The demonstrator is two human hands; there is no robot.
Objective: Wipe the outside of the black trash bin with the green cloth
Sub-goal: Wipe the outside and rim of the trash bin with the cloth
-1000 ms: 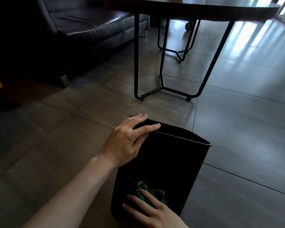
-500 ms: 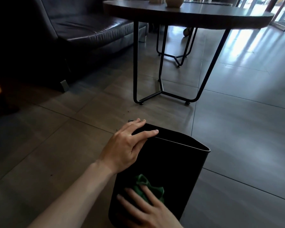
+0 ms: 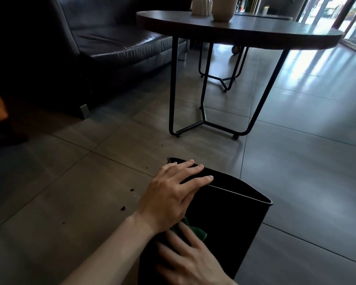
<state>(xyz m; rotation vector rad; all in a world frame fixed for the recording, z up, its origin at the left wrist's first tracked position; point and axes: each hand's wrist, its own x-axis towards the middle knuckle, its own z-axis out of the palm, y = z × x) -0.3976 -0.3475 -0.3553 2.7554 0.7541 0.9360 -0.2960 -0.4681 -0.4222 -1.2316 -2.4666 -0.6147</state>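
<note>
Bin: the black trash bin [image 3: 230, 223] stands on the tiled floor [image 3: 296, 182] at about 6 o'clock from the round desk [image 3: 245, 29], well short of its wire legs.

Left hand: the left hand [image 3: 171, 196] is clamped over the bin's near-left rim, fingers curled across the edge, just as it was half a second ago (a steadying hold, I'd say).

Right hand: the right hand [image 3: 191, 258] lies flat and spread against the near wall of the bin, pressing the cloth rather than gripping it.

Cloth: the green cloth [image 3: 195, 231] has climbed the wall; a second ago it sat low near the base, now it is tucked just under the left wrist, mostly hidden.

What changed: an upward stroke, from the bottom of the near face toward the rim.

Meaning: the near face is partly covered; the far and right-hand walls look not yet reached.

Watch: dark crumbs [image 3: 123, 208] lie on the floor at 9 o'clock from the bin.
</note>
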